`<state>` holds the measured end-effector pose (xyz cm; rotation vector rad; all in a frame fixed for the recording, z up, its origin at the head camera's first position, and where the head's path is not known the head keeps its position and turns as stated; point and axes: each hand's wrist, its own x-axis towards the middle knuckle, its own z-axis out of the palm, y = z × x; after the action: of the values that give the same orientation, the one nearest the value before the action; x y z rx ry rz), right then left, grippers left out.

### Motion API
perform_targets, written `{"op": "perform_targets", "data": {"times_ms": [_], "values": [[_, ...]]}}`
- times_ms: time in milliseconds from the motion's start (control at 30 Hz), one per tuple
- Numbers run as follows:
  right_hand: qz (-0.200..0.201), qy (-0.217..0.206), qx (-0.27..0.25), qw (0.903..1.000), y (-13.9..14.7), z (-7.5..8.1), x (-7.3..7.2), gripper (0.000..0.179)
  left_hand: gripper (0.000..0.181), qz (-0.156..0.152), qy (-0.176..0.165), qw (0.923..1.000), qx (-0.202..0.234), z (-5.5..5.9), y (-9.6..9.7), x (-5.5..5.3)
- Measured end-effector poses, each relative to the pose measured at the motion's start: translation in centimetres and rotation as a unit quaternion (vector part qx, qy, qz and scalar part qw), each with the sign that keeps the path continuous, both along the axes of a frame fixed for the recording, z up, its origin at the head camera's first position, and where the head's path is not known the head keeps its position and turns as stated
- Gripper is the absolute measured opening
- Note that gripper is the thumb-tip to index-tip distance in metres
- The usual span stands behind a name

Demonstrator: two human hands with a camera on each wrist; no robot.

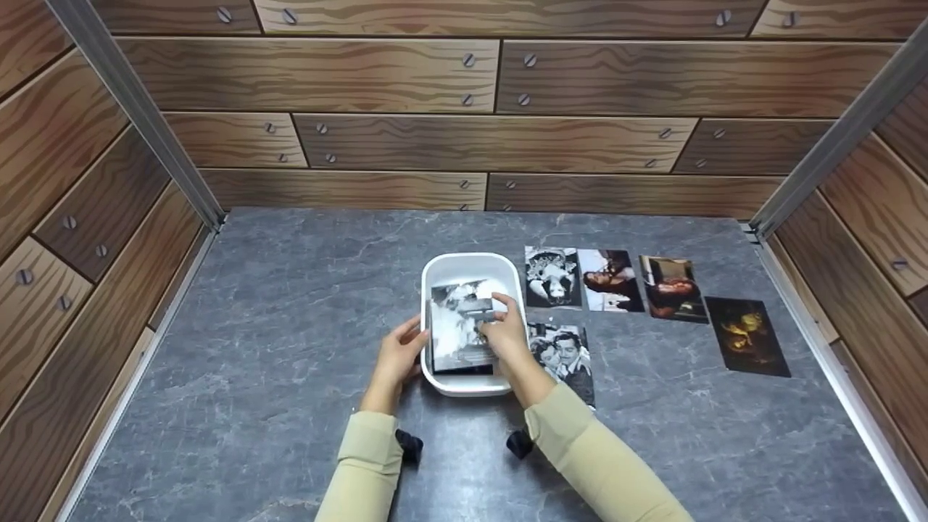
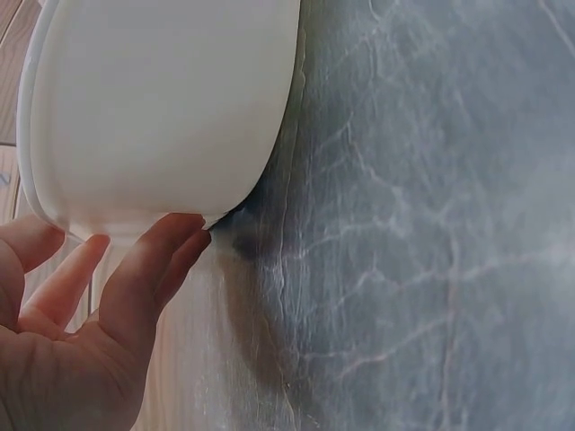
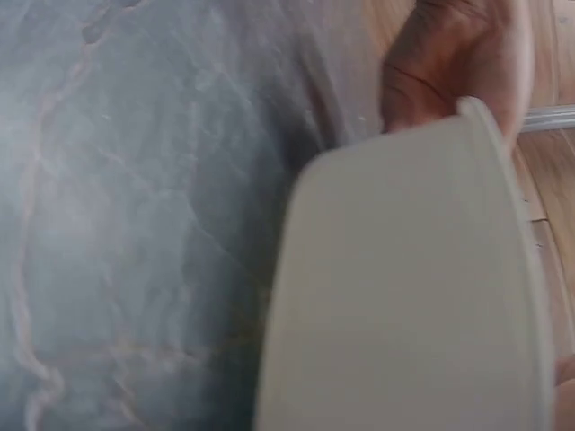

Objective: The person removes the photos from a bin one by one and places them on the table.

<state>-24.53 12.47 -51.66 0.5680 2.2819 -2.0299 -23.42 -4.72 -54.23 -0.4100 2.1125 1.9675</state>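
A white plastic tub (image 1: 471, 390) with rounded corners stands on the table and holds black-and-white photo prints. My left hand (image 1: 397, 357) is at its left side; in the left wrist view, the fingertips touch the outer wall (image 2: 162, 108) near the rim. Over the tub's right rim reaches my right hand (image 1: 511, 337), its thumb on the top photo (image 1: 457, 341) and its fingers near that print's right edge, pinching it. In the right wrist view, the tub wall (image 3: 404, 287) hides the right fingers, leaving the wrist side of the hand (image 3: 458, 63) visible.
Right of the tub lie a black-and-white portrait (image 1: 552, 277), two colour photos (image 1: 610, 279) and a dark golden print (image 1: 748, 337). A black-and-white couple photo (image 1: 573, 355) lies partly behind the right forearm. Wood-patterned panels (image 1: 391, 141) enclose the grey marbled table (image 1: 304, 290).
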Motion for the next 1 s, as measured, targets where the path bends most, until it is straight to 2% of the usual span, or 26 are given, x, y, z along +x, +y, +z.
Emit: {"op": "perform_targets", "data": {"times_ms": [100, 200, 467, 667, 867, 1000], "values": [[-0.009, 0.009, 0.003, 0.9999, 1.0, 0.9, 0.1, 0.062, 0.047, -0.001, 0.011, 0.9999, 0.009, 0.0, 0.0, 0.0], [-0.022, 0.032, -0.015, 0.9991, 2.6, 1.6, 0.2, 0.063, 0.047, -0.004, 0.02, 0.9997, 0.012, -0.1, 0.0, 0.0], [-0.058, 0.052, -0.043, 0.996, 9.4, 2.7, 1.1, 0.065, 0.047, -0.003, 0.018, 0.9998, 0.003, -0.2, 0.0, 0.0], [-0.084, 0.061, -0.047, 0.9935, 15.3, 1.5, 3.1, 0.067, 0.046, -0.001, 0.013, 0.9999, -0.002, -0.1, 0.0, 0.2], [-0.095, 0.017, -0.023, 0.995, 20.2, -0.2, 5.1, 0.069, 0.046, 0.002, 0.007, 0.9999, -0.016, -0.1, 0.0, 0.1], [-0.08, -0.004, -0.019, 0.9966, 22.5, -1.2, 6.2, 0.071, 0.046, 0.004, 0.008, 0.9998, -0.017, -0.2, 0.0, 0.0]]}}
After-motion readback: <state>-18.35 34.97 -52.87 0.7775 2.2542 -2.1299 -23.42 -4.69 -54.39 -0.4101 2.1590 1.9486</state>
